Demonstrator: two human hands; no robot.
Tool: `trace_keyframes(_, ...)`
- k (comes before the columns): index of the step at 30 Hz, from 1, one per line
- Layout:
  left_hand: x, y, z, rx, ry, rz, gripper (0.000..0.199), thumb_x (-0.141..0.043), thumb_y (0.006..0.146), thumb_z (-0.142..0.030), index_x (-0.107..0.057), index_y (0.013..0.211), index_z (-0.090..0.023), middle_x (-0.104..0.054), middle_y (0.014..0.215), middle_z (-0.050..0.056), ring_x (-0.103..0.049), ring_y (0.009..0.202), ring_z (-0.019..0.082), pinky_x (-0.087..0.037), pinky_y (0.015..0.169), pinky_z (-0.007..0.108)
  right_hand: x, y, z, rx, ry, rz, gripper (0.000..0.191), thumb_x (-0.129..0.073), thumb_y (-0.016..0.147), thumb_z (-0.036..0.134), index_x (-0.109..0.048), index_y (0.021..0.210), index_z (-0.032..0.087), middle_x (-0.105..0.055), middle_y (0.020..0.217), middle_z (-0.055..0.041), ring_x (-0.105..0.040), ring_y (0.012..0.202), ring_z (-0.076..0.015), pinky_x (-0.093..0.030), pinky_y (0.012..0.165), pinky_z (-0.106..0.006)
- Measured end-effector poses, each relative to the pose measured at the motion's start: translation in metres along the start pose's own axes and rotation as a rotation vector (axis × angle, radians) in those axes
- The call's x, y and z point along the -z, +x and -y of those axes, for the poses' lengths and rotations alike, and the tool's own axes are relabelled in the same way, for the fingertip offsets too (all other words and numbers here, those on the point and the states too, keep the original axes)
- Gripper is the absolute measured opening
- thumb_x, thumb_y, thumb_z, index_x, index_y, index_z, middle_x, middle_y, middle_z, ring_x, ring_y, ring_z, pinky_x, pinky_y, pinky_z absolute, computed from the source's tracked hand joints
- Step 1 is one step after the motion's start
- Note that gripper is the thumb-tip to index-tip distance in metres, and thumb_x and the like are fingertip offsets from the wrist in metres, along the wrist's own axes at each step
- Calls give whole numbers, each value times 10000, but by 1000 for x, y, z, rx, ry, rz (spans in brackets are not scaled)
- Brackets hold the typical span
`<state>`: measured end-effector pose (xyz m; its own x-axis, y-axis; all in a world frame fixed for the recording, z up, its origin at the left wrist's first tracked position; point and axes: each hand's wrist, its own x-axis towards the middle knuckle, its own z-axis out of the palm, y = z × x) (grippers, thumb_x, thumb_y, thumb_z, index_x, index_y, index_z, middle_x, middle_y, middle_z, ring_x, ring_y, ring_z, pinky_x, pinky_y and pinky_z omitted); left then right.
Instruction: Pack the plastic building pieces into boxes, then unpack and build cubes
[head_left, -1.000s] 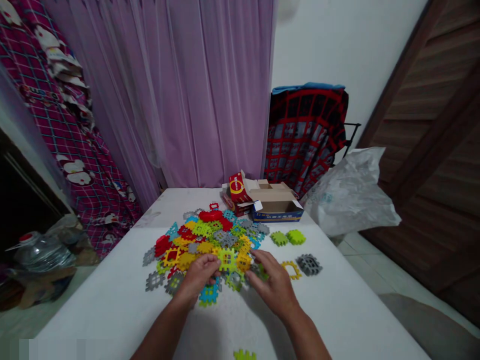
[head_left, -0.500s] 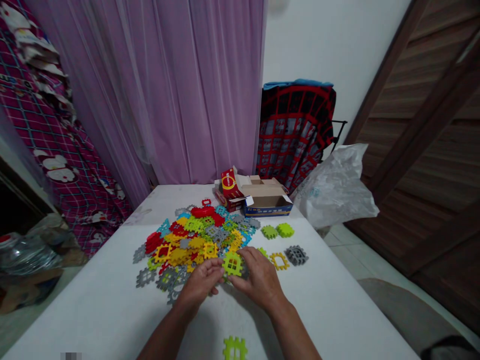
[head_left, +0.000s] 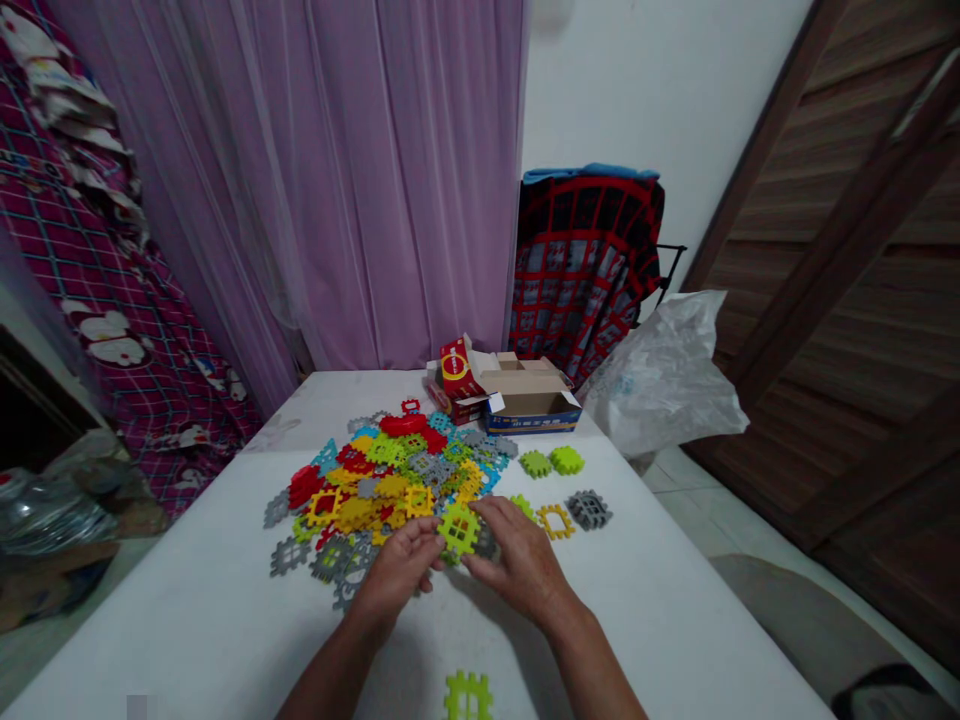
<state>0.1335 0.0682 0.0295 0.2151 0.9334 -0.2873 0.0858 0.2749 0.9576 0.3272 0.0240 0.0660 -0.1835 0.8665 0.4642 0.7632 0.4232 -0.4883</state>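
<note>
A lime-green interlocking plastic square [head_left: 459, 530] with a window pattern is held up between my two hands, tilted above the table. My left hand [head_left: 403, 565] pinches its left edge with closed fingers. On the other side, my right hand [head_left: 519, 562] curls round it, and a dark grey piece [head_left: 487, 541] shows just inside that palm. Whether the grey piece is joined to the green one is hard to tell. Beyond my left hand spreads a pile of mixed interlocking pieces [head_left: 394, 487] in red, yellow, green, blue and grey.
One green piece [head_left: 469, 695] lies near the front. To the right sit green stacks [head_left: 567, 460], a yellow square frame [head_left: 556, 521] and grey pieces [head_left: 589, 509]. Open boxes [head_left: 534, 416] stand at the table's back, with a clear plastic bag [head_left: 660, 380] at the right edge.
The green square has tilted and shifted slightly left between my hands. Both hands keep nearly the same hold. The whole view has drifted a little.
</note>
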Motion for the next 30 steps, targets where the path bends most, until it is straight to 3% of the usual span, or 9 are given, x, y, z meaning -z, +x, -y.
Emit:
trace_keyframes(7,-7,-6,-9,16,7,4,574,-709,549,-563,-586,980,-204,-643,791,4,-593,659,113,-357,456,190,1,-2,3,-1,-31,-16,686,-713,722,197,-495,1369,263,-585,1288,-100,-572,1166,-268,-503,966,-425)
trace_keyframes(13,-19,-14,-15,9,37,38,535,-708,522,-563,-563,897,-209,-592,687,-27,-575,638,119,-368,461,198,2,-1,12,-7,-176,32,589,-769,698,222,-583,1256,232,-615,1209,-117,-589,1078,-286,-511,897,-431)
trace_keyframes(16,-22,-17,-17,10,61,74,568,-714,510,-590,-578,907,-208,-621,714,-7,-590,661,135,-375,456,201,13,1,8,-18,-220,105,553,-770,686,231,-612,1215,237,-620,1182,-98,-593,1044,-273,-511,872,-405)
trace_keyframes(18,-19,-18,-18,-10,89,76,591,-696,534,-626,-600,947,-214,-664,803,25,-620,721,158,-398,463,211,29,5,-7,-36,-228,144,550,-767,686,244,-618,1216,252,-625,1159,-80,-602,1023,-253,-510,862,-375)
trace_keyframes(21,-3,-20,-9,-166,224,-98,565,-626,615,-675,-640,967,-233,-703,881,55,-657,803,197,-504,578,271,66,15,-53,-103,-257,161,561,-758,692,230,-616,1235,247,-633,1149,-70,-621,1018,-232,-502,875,-347)
trace_keyframes(23,14,-24,6,-278,337,-261,512,-601,655,-664,-663,955,-253,-730,887,56,-673,822,215,-550,725,324,94,22,-90,-187,-313,147,524,-727,719,211,-621,1232,226,-633,1154,-78,-630,1020,-222,-495,874,-330)
trace_keyframes(25,33,-31,27,-321,411,-375,464,-565,718,-636,-668,999,-281,-751,971,47,-693,842,224,-564,744,334,116,29,-118,-276,-391,177,482,-709,743,227,-630,1218,214,-639,1143,-82,-651,939,-203,-498,818,-311)
trace_keyframes(27,47,-40,47,-356,492,-432,400,-566,742,-606,-678,983,-306,-757,1032,30,-707,872,231,-571,775,335,124,33,-129,-304,-456,225,493,-718,735,231,-634,1220,216,-644,1145,-89,-656,919,-206,-497,807,-311)
trace_keyframes(30,56,-47,63,-387,536,-470,365,-542,795,-564,-668,1028,-313,-746,1101,21,-707,935,226,-559,872,338,110,35,-119,-207,-451,340,544,-743,706,224,-628,1238,205,-634,1189,-108,-644,1009,-238,-494,865,-327)
